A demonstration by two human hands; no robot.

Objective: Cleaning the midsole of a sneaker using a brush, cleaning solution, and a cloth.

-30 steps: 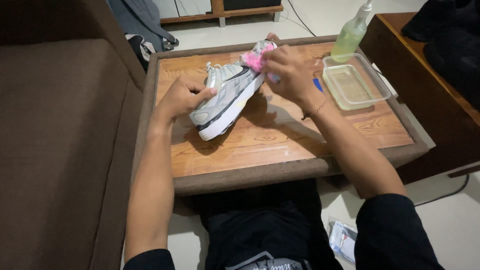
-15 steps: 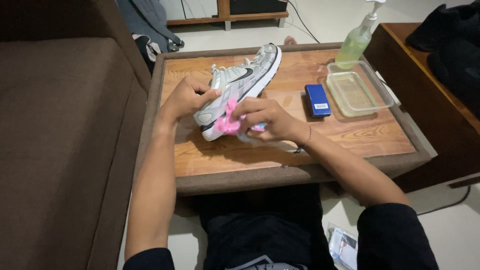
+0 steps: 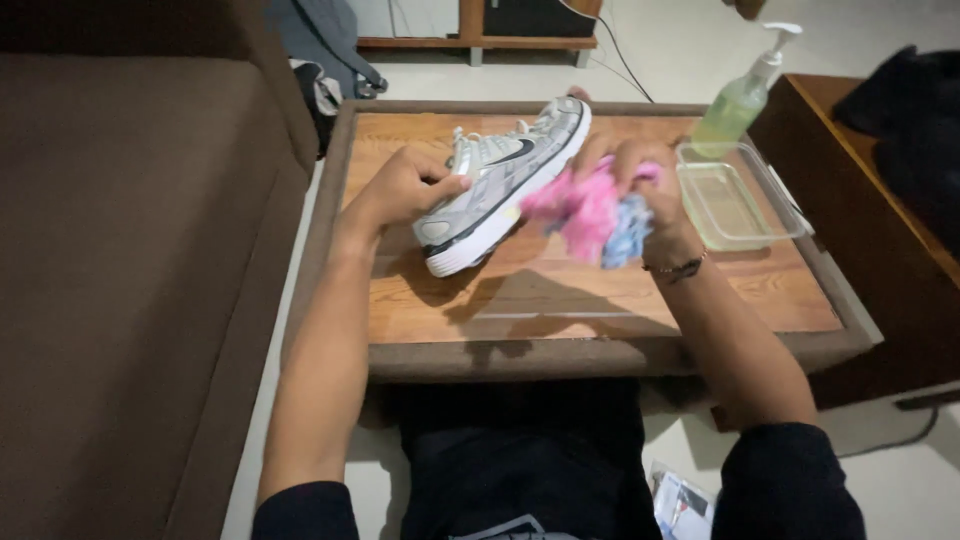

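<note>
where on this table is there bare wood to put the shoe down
Bare wood runs along the table's near edge, below the shoe and cloth, and at the far left corner behind the left hand. The right side is crowded: tray, bottle, right hand.

We see a grey and white sneaker [image 3: 505, 185] with a dark side mark, tilted on its side above the wooden table [image 3: 600, 290], sole facing us, toe pointing away. Against its sole edge we see a crumpled pink and blue cloth [image 3: 590, 212], bunched up just beside the shoe's middle.
</note>
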